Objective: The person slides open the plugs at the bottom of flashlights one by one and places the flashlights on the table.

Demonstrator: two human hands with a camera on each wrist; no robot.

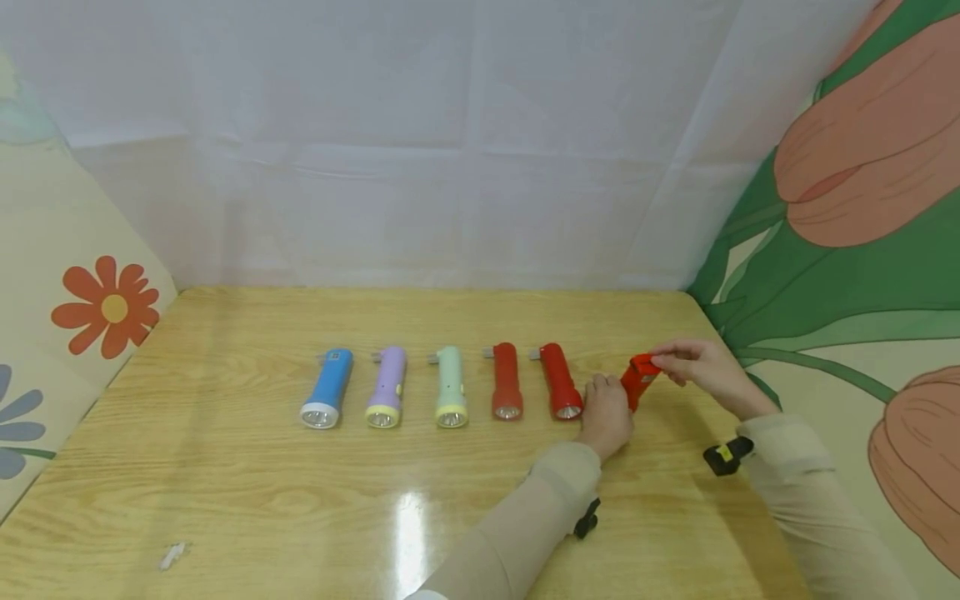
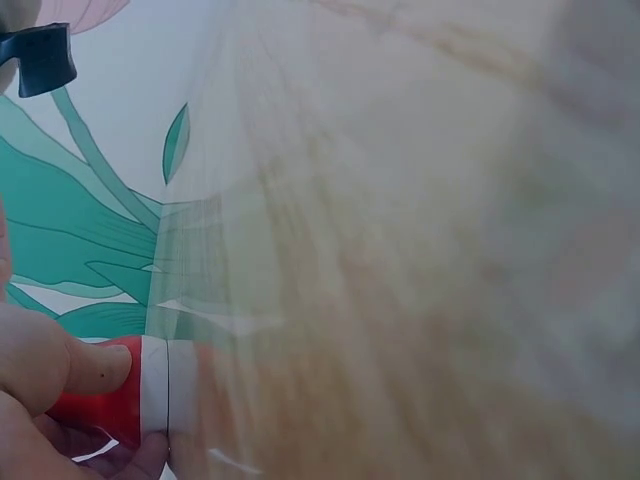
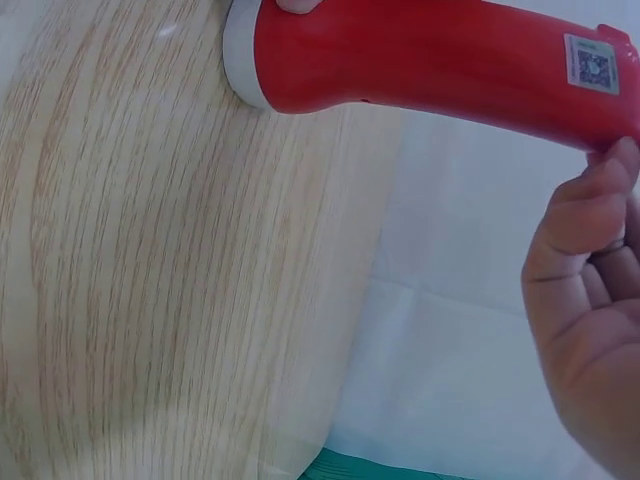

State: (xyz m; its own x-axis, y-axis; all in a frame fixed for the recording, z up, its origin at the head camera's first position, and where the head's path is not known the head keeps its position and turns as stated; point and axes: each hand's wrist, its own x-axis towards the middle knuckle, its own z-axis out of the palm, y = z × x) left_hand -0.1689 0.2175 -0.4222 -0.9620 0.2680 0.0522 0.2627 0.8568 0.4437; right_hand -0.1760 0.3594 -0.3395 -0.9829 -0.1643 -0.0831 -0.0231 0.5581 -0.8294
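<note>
A red flashlight (image 1: 637,382) with a white rim stands tilted, lens end down, on the wooden table. My left hand (image 1: 608,412) grips it low; in the left wrist view thumb and fingers (image 2: 100,368) hold it just above the white rim. At the tail end, my right hand (image 1: 701,371) pinches the top edge with thumb and fingertips. The right wrist view shows the flashlight's red body (image 3: 440,60) with a square-code sticker (image 3: 592,64) near the tail. Exactly what the right fingertips hold there is partly hidden.
Left of my hands lie a red flashlight (image 1: 558,379), another red one (image 1: 506,379), a mint one (image 1: 451,383), a purple one (image 1: 388,383) and a blue one (image 1: 330,385), in a row with metal prongs out. A small white scrap (image 1: 173,555) lies front left.
</note>
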